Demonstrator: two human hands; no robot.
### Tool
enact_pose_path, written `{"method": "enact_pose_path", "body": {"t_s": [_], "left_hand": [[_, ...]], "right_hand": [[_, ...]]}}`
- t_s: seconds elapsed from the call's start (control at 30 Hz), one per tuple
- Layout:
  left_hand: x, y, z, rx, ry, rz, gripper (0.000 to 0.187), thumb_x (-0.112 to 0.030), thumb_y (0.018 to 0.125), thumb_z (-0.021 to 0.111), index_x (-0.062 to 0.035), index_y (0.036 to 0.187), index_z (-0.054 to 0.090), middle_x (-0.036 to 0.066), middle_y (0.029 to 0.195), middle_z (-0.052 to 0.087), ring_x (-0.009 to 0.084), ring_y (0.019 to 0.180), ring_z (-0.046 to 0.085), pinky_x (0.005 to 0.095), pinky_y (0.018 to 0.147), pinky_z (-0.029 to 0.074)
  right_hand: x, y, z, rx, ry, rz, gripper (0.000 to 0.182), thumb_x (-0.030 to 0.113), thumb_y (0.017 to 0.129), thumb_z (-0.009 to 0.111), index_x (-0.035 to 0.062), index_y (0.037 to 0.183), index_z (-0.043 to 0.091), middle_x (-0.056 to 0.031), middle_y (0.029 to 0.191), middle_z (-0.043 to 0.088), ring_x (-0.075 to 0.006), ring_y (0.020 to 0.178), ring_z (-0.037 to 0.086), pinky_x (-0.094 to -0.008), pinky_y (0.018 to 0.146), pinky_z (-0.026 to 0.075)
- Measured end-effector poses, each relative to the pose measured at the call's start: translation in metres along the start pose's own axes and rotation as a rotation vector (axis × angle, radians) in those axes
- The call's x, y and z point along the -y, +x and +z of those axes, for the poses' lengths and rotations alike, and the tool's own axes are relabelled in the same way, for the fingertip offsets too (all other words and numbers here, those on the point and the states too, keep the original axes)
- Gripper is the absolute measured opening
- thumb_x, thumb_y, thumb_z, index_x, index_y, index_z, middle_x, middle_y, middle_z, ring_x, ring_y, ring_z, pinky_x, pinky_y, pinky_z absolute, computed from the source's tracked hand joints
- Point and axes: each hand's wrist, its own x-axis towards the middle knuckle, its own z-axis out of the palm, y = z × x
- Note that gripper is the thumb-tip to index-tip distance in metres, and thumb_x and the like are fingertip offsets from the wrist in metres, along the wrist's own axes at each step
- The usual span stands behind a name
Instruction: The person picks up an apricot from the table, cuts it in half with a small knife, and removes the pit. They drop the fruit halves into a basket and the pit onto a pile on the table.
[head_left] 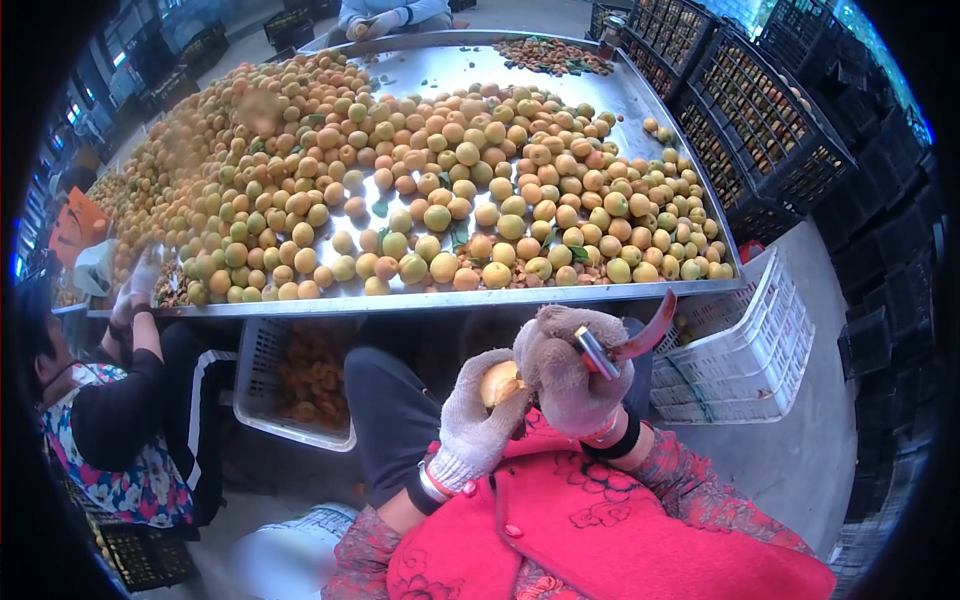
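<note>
My left hand [474, 412], in a knitted work glove, is closed around an apricot [499, 383]; its pale cut flesh shows between the fingers. Close against it, my gloved right hand [570, 372] grips a small knife [655, 332]. The knife's curved, reddish blade points up and to the right, and a shiny metal cylinder sticks out by the fingers. Part of the knife is hidden in the glove, as are the right fingertips near the fruit. Beyond both hands, many whole apricots [443, 267] lie heaped on a metal table [450, 303].
A crate [245, 385] of apricot pieces stands under the table to the left, a white basket [745, 370] to the right. Black crates [760, 115] of fruit are stacked at right. A co-worker [120, 400] sits at left; another person [395, 15] works across the table.
</note>
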Motion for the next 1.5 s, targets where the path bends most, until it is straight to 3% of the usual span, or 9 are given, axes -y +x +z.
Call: {"method": "enact_pose_path", "body": {"t_s": [0.2, 0.57, 0.67, 0.77, 0.87, 0.9, 0.93, 1.17, 1.5], "left_hand": [[0.003, -0.003, 0.004, -0.065, 0.079, 0.025, 0.039, -0.011, 0.085, 0.070, -0.0069, 0.120, 0.054, 0.009, 0.095, 0.065, 0.0112, 0.066, 0.064, 0.0264, 0.061, 0.052], [0.012, -0.008, 0.001, -0.021, 0.185, 0.100, 0.038, -0.009, 0.084, 0.069, -0.0065, 0.119, 0.055, 0.013, 0.099, 0.065, 0.0208, 0.090, 0.066, 0.0320, 0.081, 0.052], [0.025, -0.004, -0.004, -0.058, 0.291, 0.122, 0.038, -0.007, 0.083, 0.065, -0.0037, 0.119, 0.054, 0.014, 0.098, 0.065, 0.0225, 0.092, 0.066, 0.0331, 0.081, 0.051], [0.019, -0.003, -0.002, -0.036, 0.070, -0.079, 0.036, -0.005, 0.082, 0.066, -0.0016, 0.115, 0.054, 0.010, 0.092, 0.066, 0.0185, 0.079, 0.066, 0.0307, 0.074, 0.052], [0.056, 0.003, -0.010, -0.002, 0.267, 0.260, 0.041, -0.009, 0.085, 0.070, -0.0066, 0.119, 0.046, 0.006, 0.080, 0.059, 0.0112, 0.055, 0.058, 0.0245, 0.047, 0.046], [0.024, -0.011, 0.008, -0.009, -0.021, 0.066, 0.030, -0.006, 0.091, 0.063, 0.0001, 0.120, 0.056, 0.007, 0.096, 0.065, 0.0149, 0.087, 0.060, 0.0258, 0.079, 0.050], [0.022, -0.010, 0.009, 0.009, -0.004, 0.152, 0.033, -0.006, 0.090, 0.064, 0.0000, 0.122, 0.055, 0.007, 0.097, 0.065, 0.0149, 0.088, 0.060, 0.0260, 0.080, 0.050], [0.025, -0.009, 0.010, 0.092, 0.052, 0.371, 0.036, -0.005, 0.089, 0.067, -0.0012, 0.122, 0.054, 0.008, 0.100, 0.065, 0.0134, 0.085, 0.060, 0.0256, 0.076, 0.050], [0.017, 0.000, -0.014, 0.222, -0.259, -0.201, 0.023, -0.006, 0.092, 0.057, -0.0078, 0.115, 0.053, -0.001, 0.085, 0.058, 0.0085, 0.063, 0.052, 0.0191, 0.053, 0.040]], "right_hand": [[-0.005, -0.003, 0.006, 0.009, -0.109, -0.087, 0.024, -0.003, 0.093, 0.053, 0.0005, 0.116, 0.051, -0.0078, 0.074, 0.056, -0.0140, 0.054, 0.051, -0.0300, 0.052, 0.042], [-0.006, -0.001, 0.006, -0.338, 1.019, 0.849, 0.013, 0.012, 0.093, 0.062, 0.0054, 0.104, 0.062, -0.0026, 0.072, 0.058, -0.0130, 0.054, 0.054, -0.0251, 0.048, 0.043], [-0.009, 0.010, 0.010, -0.058, 0.022, -0.177, 0.022, 0.011, 0.090, 0.067, 0.0033, 0.110, 0.062, -0.0013, 0.086, 0.064, -0.0127, 0.071, 0.062, -0.0240, 0.061, 0.049], [0.002, -0.008, 0.019, -0.200, 0.167, 0.348, 0.021, 0.009, 0.091, 0.067, 0.0038, 0.110, 0.062, 0.0012, 0.086, 0.063, -0.0067, 0.072, 0.060, -0.0223, 0.061, 0.048], [0.007, 0.010, 0.012, -0.388, 0.606, 0.760, 0.010, 0.015, 0.094, 0.065, 0.0074, 0.099, 0.060, 0.0053, 0.065, 0.052, -0.0040, 0.049, 0.046, -0.0222, 0.042, 0.036], [0.007, 0.012, 0.009, -0.428, 0.658, 0.815, 0.008, 0.015, 0.095, 0.062, 0.0078, 0.094, 0.060, 0.0032, 0.058, 0.048, -0.0066, 0.044, 0.041, -0.0243, 0.041, 0.033], [0.005, 0.013, 0.006, -0.467, 0.710, 0.871, 0.011, 0.016, 0.097, 0.059, 0.0082, 0.089, 0.060, 0.0010, 0.051, 0.043, -0.0092, 0.040, 0.036, -0.0265, 0.040, 0.029], [0.007, 0.004, 0.006, -0.506, 0.659, 0.854, 0.013, 0.019, 0.095, 0.063, 0.0074, 0.097, 0.058, 0.0022, 0.055, 0.047, -0.0071, 0.040, 0.041, -0.0237, 0.037, 0.031], [0.007, 0.009, -0.017, -0.097, 1.013, 0.945, 0.007, 0.010, 0.093, 0.061, 0.0037, 0.090, 0.063, 0.0003, 0.051, 0.042, -0.0108, 0.040, 0.038, -0.0272, 0.042, 0.031]]}}
